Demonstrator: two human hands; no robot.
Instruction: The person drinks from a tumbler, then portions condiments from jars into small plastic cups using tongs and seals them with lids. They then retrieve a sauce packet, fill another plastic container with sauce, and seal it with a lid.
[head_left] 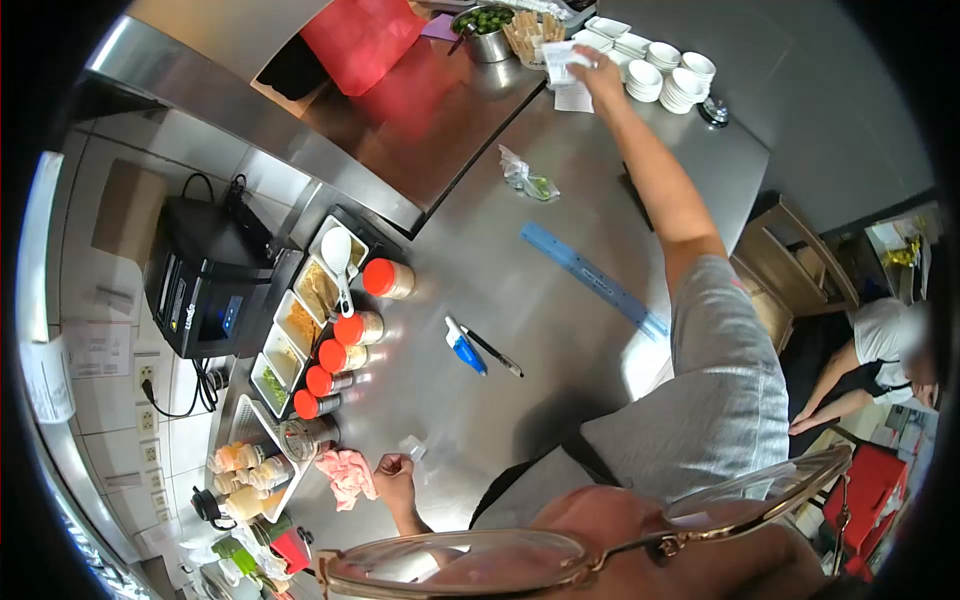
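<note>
We have both hands well apart over the metal bench. Right hand, arm stretched out: fingers closed on a white paper slip, with a second slip just below it, lying on the bench. Printed marks on the upper slip, too small for us to read. Just beside the right hand: stacked white dishes, then a metal bell past them. Other side of it: wooden sticks in a holder, and a metal pot of green produce.

Left hand, near the body: fingertips drawn together by a small clear plastic bit; we can't tell if it is gripped. Pink cloth lies right beside that hand, glass jar just beyond. Farther up from the left hand: shakers with red-orange lids, food containers in a row, white spoon over one, and a black machine (white lettering on its front, blurred for us; blue display lit).

Between the hands: blue-and-white pen, black pen next to it, a blue ruler whose markings we can't read, and a clear bag with something green inside, nearer the right hand.
</note>
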